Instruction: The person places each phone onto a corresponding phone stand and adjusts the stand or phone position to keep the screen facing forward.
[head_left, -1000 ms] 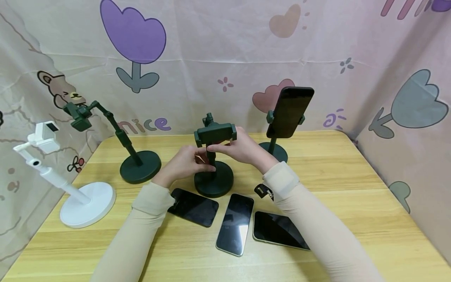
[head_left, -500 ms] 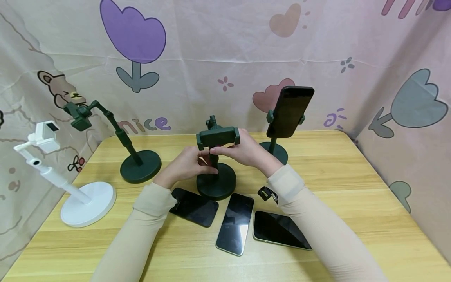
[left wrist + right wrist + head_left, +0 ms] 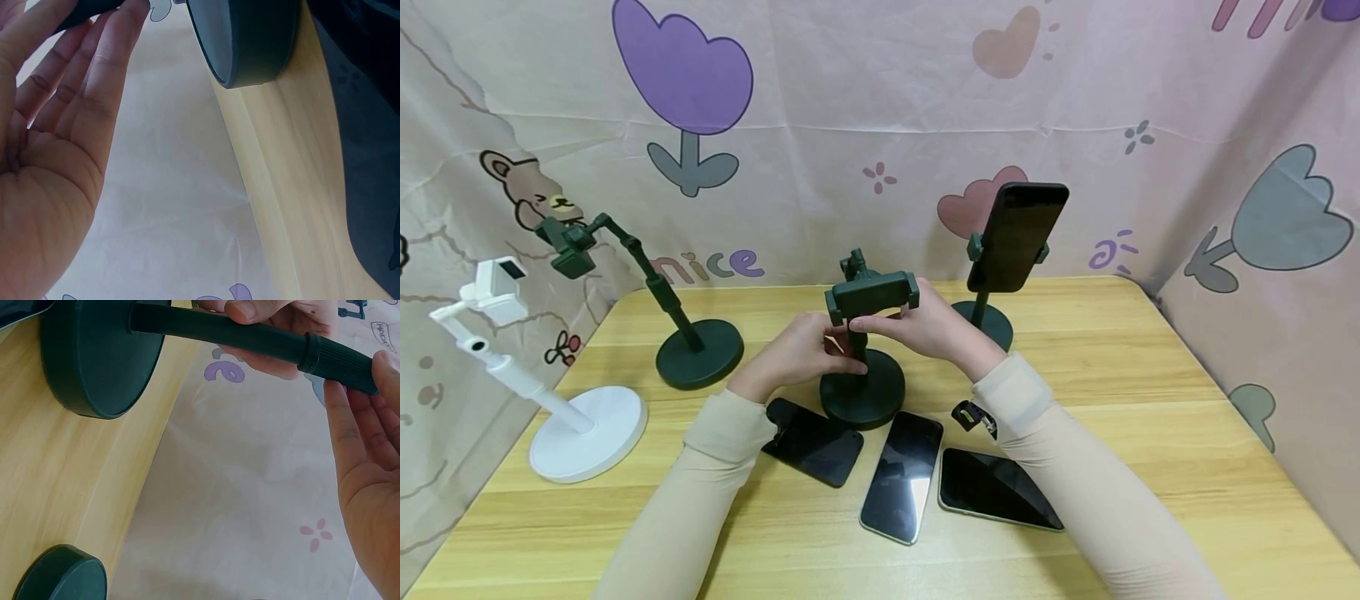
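Note:
A dark green phone stand [image 3: 861,396] stands at the table's middle, its empty clamp [image 3: 871,293] turned toward me. My left hand [image 3: 835,350] grips the stand's pole [image 3: 250,337] just above the round base [image 3: 94,356], thumb over it. My right hand [image 3: 887,317] holds the clamp from the right, thumb under it and fingers behind. In the left wrist view the base [image 3: 250,37] fills the top and my fingers [image 3: 94,81] reach up to the pole. In the right wrist view my fingers [image 3: 356,431] touch the pole's collar.
Three dark phones [image 3: 815,442] [image 3: 901,475] [image 3: 997,487] lie flat in front of the stand. Behind on the right, another green stand [image 3: 981,321] carries a phone [image 3: 1017,237]. A bent green stand [image 3: 698,354] and a white stand [image 3: 587,421] are at left. Printed cloth walls surround the table [image 3: 1150,375].
The middle stand and both hands have shifted slightly to the right, and its clamp has turned a little. Both hands keep their hold.

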### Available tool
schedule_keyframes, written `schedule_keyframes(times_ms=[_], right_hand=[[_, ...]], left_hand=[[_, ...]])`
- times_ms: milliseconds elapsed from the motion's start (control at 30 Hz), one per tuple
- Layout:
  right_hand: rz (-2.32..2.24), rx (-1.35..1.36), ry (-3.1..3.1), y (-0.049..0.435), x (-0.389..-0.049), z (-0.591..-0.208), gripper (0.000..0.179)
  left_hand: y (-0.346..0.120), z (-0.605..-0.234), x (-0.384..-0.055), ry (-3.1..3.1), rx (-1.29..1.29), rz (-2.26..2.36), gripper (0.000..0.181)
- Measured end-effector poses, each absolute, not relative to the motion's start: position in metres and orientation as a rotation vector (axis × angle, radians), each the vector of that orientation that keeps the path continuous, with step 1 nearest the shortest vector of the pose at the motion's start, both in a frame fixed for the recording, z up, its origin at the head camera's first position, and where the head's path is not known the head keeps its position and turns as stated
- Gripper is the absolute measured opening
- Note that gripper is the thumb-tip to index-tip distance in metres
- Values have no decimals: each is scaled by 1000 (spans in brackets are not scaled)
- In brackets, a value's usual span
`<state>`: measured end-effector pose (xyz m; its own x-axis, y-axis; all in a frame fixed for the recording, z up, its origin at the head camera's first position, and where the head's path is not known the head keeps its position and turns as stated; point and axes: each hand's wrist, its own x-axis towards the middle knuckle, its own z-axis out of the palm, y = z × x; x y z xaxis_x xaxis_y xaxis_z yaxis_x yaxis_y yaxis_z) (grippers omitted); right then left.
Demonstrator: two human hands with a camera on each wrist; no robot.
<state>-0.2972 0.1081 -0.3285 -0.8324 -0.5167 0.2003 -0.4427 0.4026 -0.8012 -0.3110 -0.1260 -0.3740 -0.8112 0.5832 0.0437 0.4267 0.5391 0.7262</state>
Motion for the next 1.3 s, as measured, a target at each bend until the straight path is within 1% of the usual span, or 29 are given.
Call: schedule_keyframes(times_ms=[200, 367, 667, 900, 1300], right_hand=[[-1401, -870, 2577, 109, -297, -328, 32], [-1380, -866, 2591, 109, -297, -329, 31], [-1234, -965, 2600, 119, -287, -329, 38], [-977, -928, 2526, 136, -267, -324, 55], [-715, -868, 2533, 170, -223, -326, 66]], left_hand=[[-126, -373, -310, 2584, 851, 1107, 32], [-126, -373, -310, 2585, 855, 1101, 33], [-126, -372, -310, 2564, 852, 1117, 26], [-127, -368, -308, 2596, 840, 1098, 27], [-130, -358, -304, 2619, 829, 1107, 24]])
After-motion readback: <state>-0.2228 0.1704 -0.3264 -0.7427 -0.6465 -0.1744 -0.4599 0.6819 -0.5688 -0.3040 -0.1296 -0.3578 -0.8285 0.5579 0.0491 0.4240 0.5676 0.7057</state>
